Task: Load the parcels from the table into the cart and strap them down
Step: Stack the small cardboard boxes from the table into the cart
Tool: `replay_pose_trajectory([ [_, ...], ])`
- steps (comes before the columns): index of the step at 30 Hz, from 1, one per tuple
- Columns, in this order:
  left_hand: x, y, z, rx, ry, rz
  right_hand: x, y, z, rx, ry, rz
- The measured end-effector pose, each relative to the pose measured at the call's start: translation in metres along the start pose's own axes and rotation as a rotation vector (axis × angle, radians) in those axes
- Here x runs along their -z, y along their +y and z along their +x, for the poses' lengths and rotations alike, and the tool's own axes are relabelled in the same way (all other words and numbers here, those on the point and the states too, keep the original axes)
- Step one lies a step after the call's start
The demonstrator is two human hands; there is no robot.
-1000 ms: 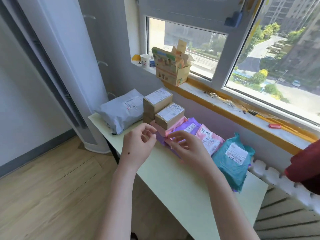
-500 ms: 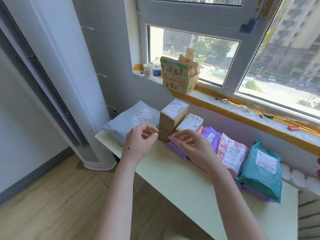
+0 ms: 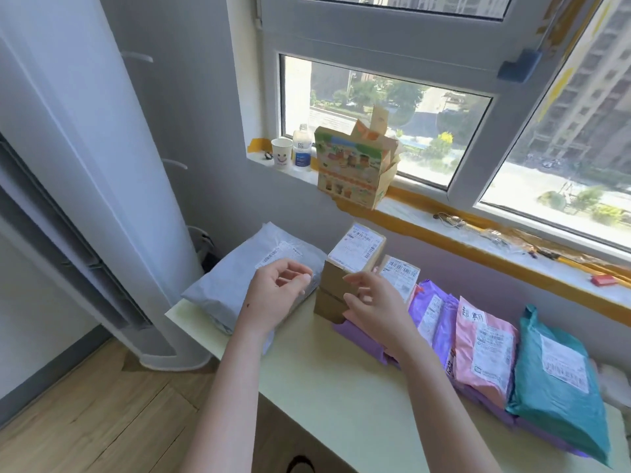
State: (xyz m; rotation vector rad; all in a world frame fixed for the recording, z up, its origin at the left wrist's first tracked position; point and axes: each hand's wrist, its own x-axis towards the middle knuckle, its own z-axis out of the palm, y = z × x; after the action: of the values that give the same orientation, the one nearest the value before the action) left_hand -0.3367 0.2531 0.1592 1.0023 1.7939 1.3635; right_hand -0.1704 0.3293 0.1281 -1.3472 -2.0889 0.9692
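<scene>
Daylight pours through the window [image 3: 382, 128] up beyond both hands, its grey frame looking onto trees and tower blocks. Its sill [image 3: 444, 220], edged in orange tape, carries a paper cup [image 3: 282, 153], a bottle [image 3: 302, 148] and an opened printed carton [image 3: 355, 169]. Far left of the hands stands a tall white column unit [image 3: 102, 165] against grey wall. Wooden floor [image 3: 85, 421] lies below, leftward.

Bare table [image 3: 341, 387] front; parcels [image 3: 485, 349] seemingly behind.
</scene>
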Motion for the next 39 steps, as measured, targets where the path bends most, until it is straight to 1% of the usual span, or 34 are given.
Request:
replay_pose_trajectory([
  [4,-0.002,0.004,0.048,0.023,-0.064,-0.016,-0.008,0.003,0.035,-0.043,0.041,-0.070],
  [7,-0.009,0.001,0.075,0.040,-0.091,-0.002,-0.009,0.009,0.057,-0.076,0.072,-0.081],
  [10,-0.020,-0.005,0.098,0.058,-0.145,0.020,-0.008,0.015,0.074,-0.154,0.124,-0.060],
  [12,-0.031,-0.010,0.113,0.083,-0.181,0.040,-0.007,0.021,0.080,-0.218,0.156,-0.022],
  [15,-0.051,-0.023,0.132,0.127,-0.263,0.076,-0.005,0.029,0.086,-0.255,0.172,0.052],
  [17,-0.064,-0.032,0.141,0.155,-0.314,0.081,-0.005,0.032,0.088,-0.333,0.168,0.183],
  [19,-0.075,-0.038,0.149,0.211,-0.355,0.084,-0.008,0.035,0.090,-0.406,0.201,0.303],
  [22,-0.084,-0.048,0.160,0.260,-0.419,0.144,-0.018,0.043,0.092,-0.482,0.240,0.397],
  [25,-0.088,-0.060,0.173,0.274,-0.496,0.210,-0.029,0.049,0.094,-0.498,0.293,0.421],
  [28,-0.088,-0.069,0.179,0.298,-0.534,0.223,-0.038,0.050,0.098,-0.496,0.324,0.351],
  [31,-0.087,-0.069,0.181,0.277,-0.619,0.149,-0.043,0.046,0.102,-0.491,0.321,0.285],
  [34,-0.087,-0.071,0.183,0.231,-0.629,0.089,-0.044,0.040,0.104,-0.513,0.338,0.273],
  [37,-0.082,-0.068,0.187,0.202,-0.634,0.023,-0.044,0.034,0.104,-0.503,0.395,0.307],
  [39,-0.077,-0.067,0.192,0.181,-0.640,-0.018,-0.043,0.025,0.102,-0.489,0.433,0.371],
])
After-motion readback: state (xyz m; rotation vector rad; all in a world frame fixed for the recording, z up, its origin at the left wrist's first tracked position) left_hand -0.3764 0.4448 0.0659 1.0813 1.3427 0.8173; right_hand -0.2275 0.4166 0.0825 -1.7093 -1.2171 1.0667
